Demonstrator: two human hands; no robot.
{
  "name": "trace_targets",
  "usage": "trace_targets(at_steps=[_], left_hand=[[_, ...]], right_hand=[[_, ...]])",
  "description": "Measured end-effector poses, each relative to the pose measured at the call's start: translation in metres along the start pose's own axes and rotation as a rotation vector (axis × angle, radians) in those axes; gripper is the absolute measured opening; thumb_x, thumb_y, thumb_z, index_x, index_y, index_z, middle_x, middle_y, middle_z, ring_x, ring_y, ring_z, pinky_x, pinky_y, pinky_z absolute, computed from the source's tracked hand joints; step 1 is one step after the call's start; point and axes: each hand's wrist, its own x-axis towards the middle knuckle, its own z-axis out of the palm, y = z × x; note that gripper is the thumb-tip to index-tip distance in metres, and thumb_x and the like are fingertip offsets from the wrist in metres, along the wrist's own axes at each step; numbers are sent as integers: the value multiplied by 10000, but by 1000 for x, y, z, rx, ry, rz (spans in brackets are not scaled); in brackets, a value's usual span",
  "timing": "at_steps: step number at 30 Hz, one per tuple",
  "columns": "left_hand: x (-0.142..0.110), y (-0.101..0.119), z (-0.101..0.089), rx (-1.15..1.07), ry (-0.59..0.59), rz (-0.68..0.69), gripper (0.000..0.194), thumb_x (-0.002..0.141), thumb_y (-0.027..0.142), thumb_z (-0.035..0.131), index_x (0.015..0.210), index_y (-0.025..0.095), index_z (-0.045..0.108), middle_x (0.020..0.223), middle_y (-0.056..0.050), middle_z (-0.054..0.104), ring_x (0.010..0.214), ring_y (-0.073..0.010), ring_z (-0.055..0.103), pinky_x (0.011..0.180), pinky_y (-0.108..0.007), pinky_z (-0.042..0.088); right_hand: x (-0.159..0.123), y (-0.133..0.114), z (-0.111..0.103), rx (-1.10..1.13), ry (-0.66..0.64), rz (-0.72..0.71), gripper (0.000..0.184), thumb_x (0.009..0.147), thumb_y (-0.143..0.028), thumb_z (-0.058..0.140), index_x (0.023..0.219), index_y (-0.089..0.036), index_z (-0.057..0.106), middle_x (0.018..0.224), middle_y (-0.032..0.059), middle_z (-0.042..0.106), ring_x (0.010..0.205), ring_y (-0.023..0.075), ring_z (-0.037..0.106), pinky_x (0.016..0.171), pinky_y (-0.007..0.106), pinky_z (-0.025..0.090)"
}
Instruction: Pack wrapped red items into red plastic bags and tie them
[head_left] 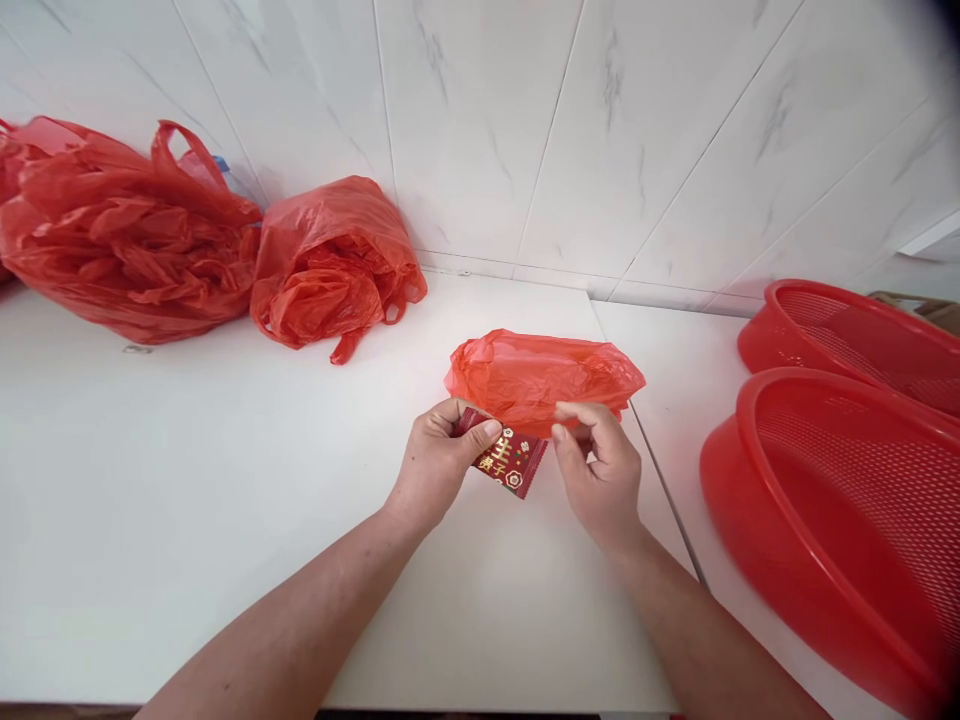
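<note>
My left hand (439, 460) pinches a small dark red sachet (517, 470) with gold characters and flower prints between thumb and fingers. Just beyond it a thin red plastic bag (544, 365) lies on the white table, its mouth spread open toward me. To the right of the sachet, my right hand (604, 465) is half curled at the bag's near edge. Its thumb and index tip stand slightly apart, and I see nothing between them. The sachet's left end is hidden under my left fingers.
A large heap of red plastic bags (135, 240) and a smaller bundled red bag (337, 270) sit against the tiled wall on the left. Two red perforated baskets (750, 470) stand at the right. A seam runs across the white tabletop (187, 480) near my right arm.
</note>
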Motion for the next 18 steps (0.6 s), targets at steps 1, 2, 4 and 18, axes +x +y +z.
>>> trace_targets(at_steps=[1,2,4,18], left_hand=[[0,0,0,3,10,0,324,668,353,756,628,151,507,580,42,504,548,-70,448,528,-199,398],[0,0,0,12,18,-2,318,671,355,753,635,152,510,583,41,512,551,-74,457,533,-203,403],[-1,2,0,45,30,-5,303,679,360,744,652,155,523,592,35,531,561,-84,479,542,-213,413],[-7,-2,3,667,-186,399,129,776,243,617,665,195,574,1089,-87,608,1099,-256,535,792,-333,463]], right_hand=[[2,2,-2,-78,4,-32,242,859,-218,552,1098,-228,583,1052,51,620,674,116,575,597,261,489],[4,4,-4,-156,-6,-60,296,856,-215,554,1151,-235,570,1148,67,598,728,131,592,609,271,495],[8,10,-7,-322,-47,-101,395,853,-218,558,1246,-247,532,1280,82,544,911,188,601,698,313,507],[1,12,-6,-395,-451,-85,145,824,-159,572,779,-219,697,722,20,625,691,161,478,585,275,375]])
